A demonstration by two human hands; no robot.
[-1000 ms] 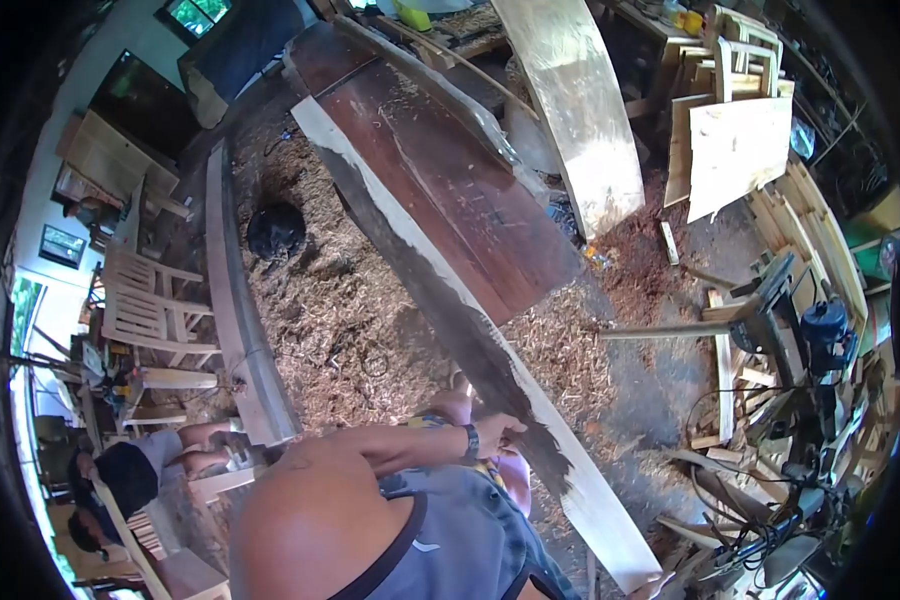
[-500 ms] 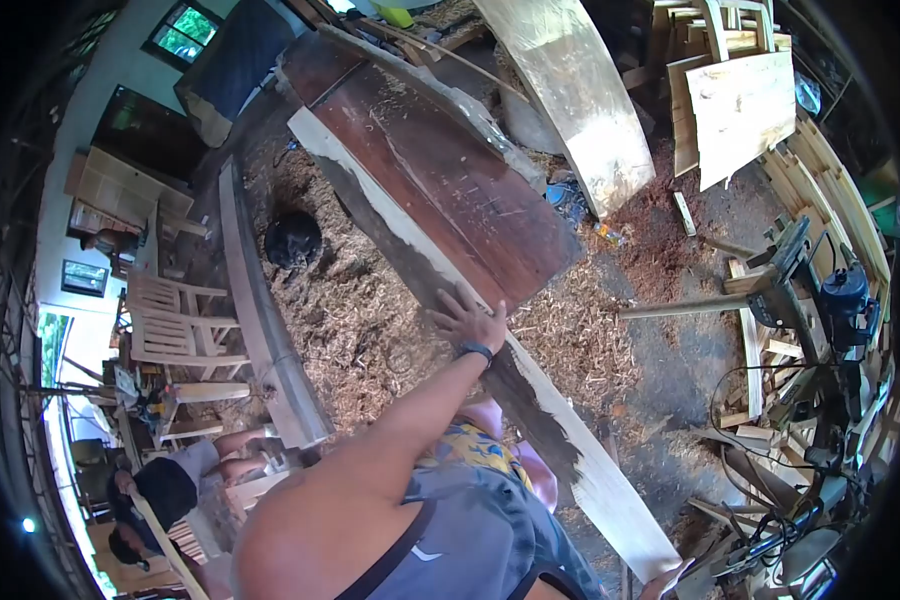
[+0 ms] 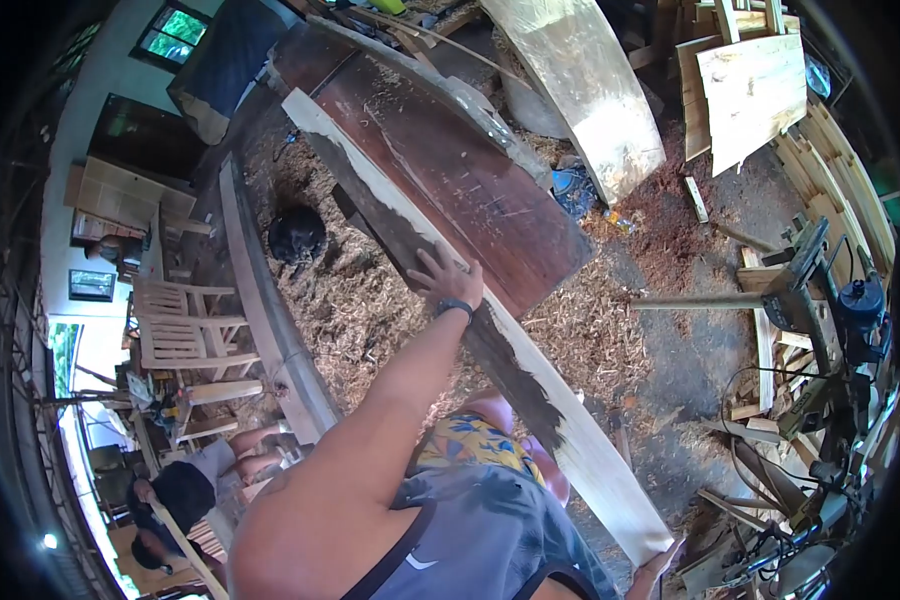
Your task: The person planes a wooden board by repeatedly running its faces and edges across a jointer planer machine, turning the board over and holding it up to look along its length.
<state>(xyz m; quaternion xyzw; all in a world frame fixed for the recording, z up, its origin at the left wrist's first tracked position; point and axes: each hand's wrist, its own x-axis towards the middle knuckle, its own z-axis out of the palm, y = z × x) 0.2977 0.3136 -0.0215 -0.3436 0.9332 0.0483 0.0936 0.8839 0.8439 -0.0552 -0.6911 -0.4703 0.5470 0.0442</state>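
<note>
A long plank (image 3: 585, 440) with a pale face and a dark, ragged-edged strip runs diagonally across the view, in front of my body. My left hand (image 3: 446, 277), with a dark wristband, lies on its middle with fingers spread. At the plank's near end, low on the right, my right hand (image 3: 653, 572) grips the end edge; part of its fingers is hidden. Beyond the plank lies a wide reddish-brown slab (image 3: 470, 190), close along its far side.
Wood shavings (image 3: 360, 330) cover the floor around a dark round object (image 3: 297, 237). A long beam (image 3: 270, 300) lies left. Another person (image 3: 185, 500) works at lower left near slatted wooden chairs (image 3: 185, 325). Machinery with cables (image 3: 810, 300) and stacked boards stand right.
The plank has shifted slightly up and left, away from my body. Both hands have moved with it. The view has also shifted a little.
</note>
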